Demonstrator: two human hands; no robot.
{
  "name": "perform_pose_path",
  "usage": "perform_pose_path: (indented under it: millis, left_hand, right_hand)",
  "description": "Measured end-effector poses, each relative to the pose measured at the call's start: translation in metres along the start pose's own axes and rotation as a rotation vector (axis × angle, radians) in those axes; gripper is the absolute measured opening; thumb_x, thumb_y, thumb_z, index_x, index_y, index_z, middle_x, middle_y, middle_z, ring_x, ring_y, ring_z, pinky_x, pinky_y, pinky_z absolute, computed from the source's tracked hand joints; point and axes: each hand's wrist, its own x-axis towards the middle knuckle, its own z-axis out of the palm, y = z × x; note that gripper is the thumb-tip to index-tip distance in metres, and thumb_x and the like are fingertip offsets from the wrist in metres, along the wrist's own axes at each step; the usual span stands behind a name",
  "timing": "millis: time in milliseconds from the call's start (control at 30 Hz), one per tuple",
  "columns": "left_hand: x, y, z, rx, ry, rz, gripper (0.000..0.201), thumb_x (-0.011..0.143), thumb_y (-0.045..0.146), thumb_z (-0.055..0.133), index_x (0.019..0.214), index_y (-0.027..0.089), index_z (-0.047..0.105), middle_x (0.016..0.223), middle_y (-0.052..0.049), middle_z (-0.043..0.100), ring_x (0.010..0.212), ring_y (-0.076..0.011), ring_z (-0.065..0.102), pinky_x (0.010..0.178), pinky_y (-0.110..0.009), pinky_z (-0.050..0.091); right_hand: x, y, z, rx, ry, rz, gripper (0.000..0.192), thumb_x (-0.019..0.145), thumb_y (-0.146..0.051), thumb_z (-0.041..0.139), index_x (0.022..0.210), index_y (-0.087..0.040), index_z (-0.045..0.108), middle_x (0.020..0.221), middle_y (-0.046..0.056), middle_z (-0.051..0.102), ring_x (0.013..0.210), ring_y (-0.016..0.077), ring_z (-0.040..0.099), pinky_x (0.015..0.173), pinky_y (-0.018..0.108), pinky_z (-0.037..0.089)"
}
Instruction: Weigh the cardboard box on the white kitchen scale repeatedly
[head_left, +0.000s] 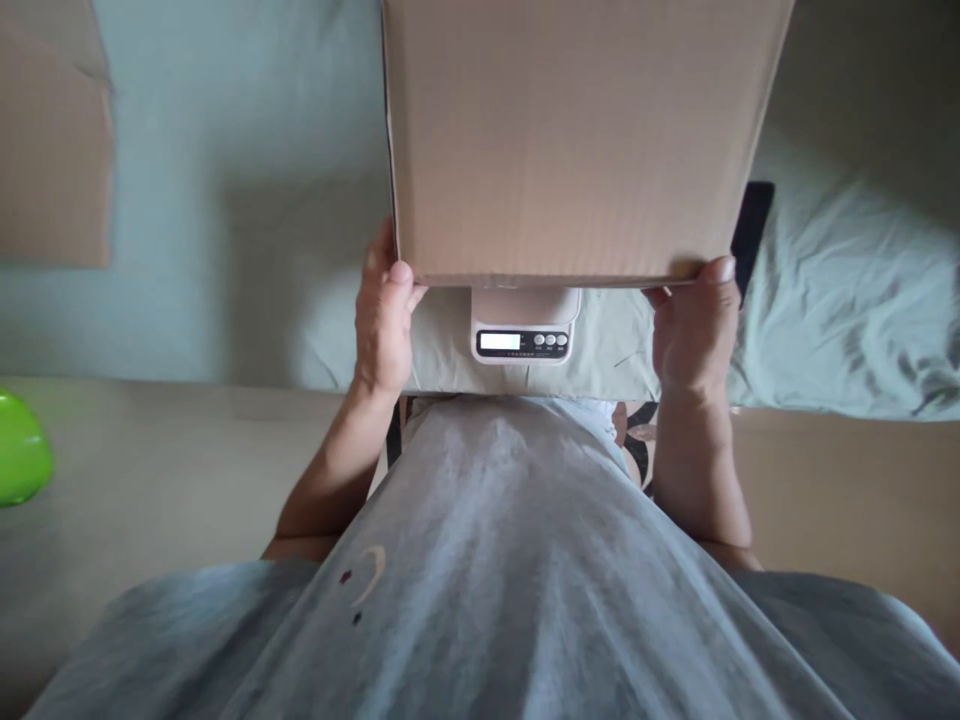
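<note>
Left hand (384,325): raised, fingers curled, thumb pressed on the box (577,140) near edge. Right hand (694,330): likewise clamped at the opposite corner.

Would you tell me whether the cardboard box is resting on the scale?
Cannot tell. In the head view the cardboard box covers the top of the scale, hiding any contact or gap.

Big box (577,140) sitting over small scale (525,335), blocking the middle; open bed (247,200) room left, right.
</note>
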Motion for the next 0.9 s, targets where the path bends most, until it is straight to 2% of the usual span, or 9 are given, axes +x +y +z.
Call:
perform_pose_path:
  millis: [200, 400, 533, 633, 700, 767, 900]
  left_hand:
    - [-0.004, -0.01, 0.004, 0.012, 0.024, -0.047, 0.05, 0.08, 0.065, 0.049, 0.126, 0.047, 0.047, 0.142, 0.006, 0.049, 0.138, -0.0274, 0.04, 0.105, -0.047, 0.046]
    - [-0.004, -0.012, 0.004, 0.015, 0.019, -0.048, 0.051, 0.08, 0.065, 0.049, 0.127, 0.045, 0.047, 0.143, 0.005, 0.048, 0.138, -0.0269, 0.04, 0.104, -0.047, 0.047]
    - [-0.009, -0.015, 0.005, 0.066, -0.008, -0.052, 0.052, 0.082, 0.067, 0.043, 0.13, 0.046, 0.043, 0.143, 0.005, 0.048, 0.138, -0.0257, 0.041, 0.104, -0.045, 0.047]
    - [-0.011, -0.019, 0.003, 0.062, 0.026, -0.058, 0.055, 0.082, 0.071, 0.033, 0.13, 0.045, 0.045, 0.143, 0.005, 0.049, 0.139, -0.0251, 0.039, 0.106, -0.044, 0.045]
    - [-0.008, -0.026, -0.001, 0.035, 0.084, -0.07, 0.056, 0.082, 0.072, 0.03, 0.129, 0.045, 0.047, 0.144, 0.006, 0.048, 0.141, -0.0238, 0.036, 0.109, -0.045, 0.042]
    - [-0.002, -0.038, -0.009, 0.004, 0.152, -0.096, 0.055, 0.081, 0.072, 0.034, 0.126, 0.044, 0.051, 0.143, 0.006, 0.049, 0.142, -0.0224, 0.035, 0.11, -0.044, 0.04]
    - [0.012, -0.068, -0.025, -0.004, 0.198, -0.202, 0.054, 0.077, 0.072, 0.043, 0.113, 0.036, 0.061, 0.129, 0.0, 0.061, 0.134, -0.0239, 0.045, 0.109, -0.045, 0.04]
  right_hand:
    - [-0.011, 0.008, -0.005, -0.091, -0.042, 0.041, 0.048, 0.083, -0.066, 0.035, 0.116, -0.039, 0.057, 0.117, 0.0, 0.062, 0.123, 0.0245, 0.055, 0.097, 0.046, 0.05]
    - [-0.01, 0.023, -0.011, -0.057, -0.031, 0.034, 0.045, 0.082, -0.065, 0.04, 0.114, -0.039, 0.057, 0.119, -0.001, 0.062, 0.122, 0.024, 0.055, 0.097, 0.045, 0.05]
    - [-0.012, 0.024, -0.014, -0.054, -0.038, 0.073, 0.046, 0.08, -0.068, 0.041, 0.111, -0.039, 0.058, 0.122, -0.001, 0.062, 0.12, 0.0238, 0.056, 0.096, 0.045, 0.051]
    - [-0.011, 0.016, -0.013, -0.027, -0.071, 0.084, 0.055, 0.079, -0.074, 0.031, 0.113, -0.04, 0.057, 0.122, 0.0, 0.061, 0.124, 0.0248, 0.054, 0.095, 0.047, 0.051]
    - [-0.009, 0.013, -0.013, -0.018, -0.066, 0.086, 0.06, 0.081, -0.074, 0.021, 0.116, -0.04, 0.055, 0.125, 0.0, 0.06, 0.128, 0.0257, 0.051, 0.092, 0.05, 0.052]
    - [-0.006, 0.016, -0.015, -0.019, -0.038, 0.092, 0.061, 0.083, -0.072, 0.015, 0.117, -0.04, 0.055, 0.126, 0.0, 0.059, 0.129, 0.0261, 0.05, 0.09, 0.051, 0.052]
    - [-0.002, 0.039, -0.025, -0.017, 0.006, 0.145, 0.056, 0.085, -0.07, 0.021, 0.11, -0.037, 0.06, 0.117, 0.002, 0.064, 0.123, 0.0248, 0.056, 0.089, 0.049, 0.053]
